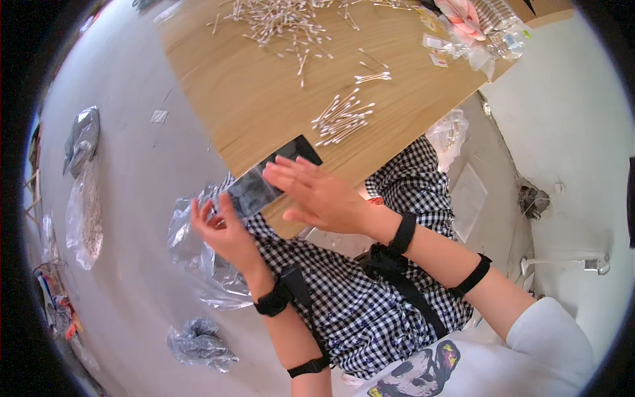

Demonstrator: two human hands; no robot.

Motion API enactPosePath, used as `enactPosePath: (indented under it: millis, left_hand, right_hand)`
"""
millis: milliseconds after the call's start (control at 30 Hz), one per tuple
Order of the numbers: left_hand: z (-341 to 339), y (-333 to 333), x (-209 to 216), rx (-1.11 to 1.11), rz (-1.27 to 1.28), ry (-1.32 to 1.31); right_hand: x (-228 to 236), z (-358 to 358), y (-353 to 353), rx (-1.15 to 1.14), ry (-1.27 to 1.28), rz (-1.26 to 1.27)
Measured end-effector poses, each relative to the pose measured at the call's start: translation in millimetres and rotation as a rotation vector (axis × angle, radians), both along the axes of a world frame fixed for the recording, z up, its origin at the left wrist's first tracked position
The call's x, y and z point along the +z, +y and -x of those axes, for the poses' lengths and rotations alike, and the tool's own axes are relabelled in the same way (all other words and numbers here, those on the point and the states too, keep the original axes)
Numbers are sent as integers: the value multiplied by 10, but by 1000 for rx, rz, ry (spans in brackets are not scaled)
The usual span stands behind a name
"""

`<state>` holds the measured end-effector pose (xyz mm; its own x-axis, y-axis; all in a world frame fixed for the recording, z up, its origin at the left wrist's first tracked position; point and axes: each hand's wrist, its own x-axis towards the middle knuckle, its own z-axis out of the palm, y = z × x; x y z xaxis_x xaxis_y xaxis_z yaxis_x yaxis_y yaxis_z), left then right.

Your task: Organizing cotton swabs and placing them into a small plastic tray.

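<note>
A dark, glossy flat rectangle (254, 192), which looks like a phone, lies slanted at the near left corner of the wooden table. Over its right part is my right hand (321, 197), open with fingers stretched out; whether they touch the surface I cannot tell. My left hand (228, 235) is at the lower left end of the rectangle, thumb raised and fingers loosely bent apart, with nothing visible in it. Just beyond the rectangle lies a small pile of cotton swabs (342, 120), with a smaller bunch of swabs (374, 77) farther off.
A large heap of swabs (278, 20) covers the far part of the table (231, 106). Plastic packaging (479, 40) sits at its far right corner. Clear plastic bags (202, 245) and a grey crumpled bag (200, 344) lie on the floor. A white wall (569, 112) stands at right.
</note>
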<state>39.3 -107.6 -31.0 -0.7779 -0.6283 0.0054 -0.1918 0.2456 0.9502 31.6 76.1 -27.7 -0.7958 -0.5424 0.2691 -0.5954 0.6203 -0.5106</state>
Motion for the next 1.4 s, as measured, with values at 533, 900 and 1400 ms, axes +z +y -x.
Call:
enactPosePath:
  millis: [533, 900, 1400]
  left_hand:
    - [507, 1410, 141, -905, 719, 123]
    - [306, 1529, 176, -892, 1028, 75]
    - [119, 1512, 72, -913, 1111, -4]
  right_hand:
    - [93, 739, 1146, -228, 44, 5]
    - [-26, 337, 1250, -478, -77, 493]
    - [-62, 139, 1239, -597, -15, 485]
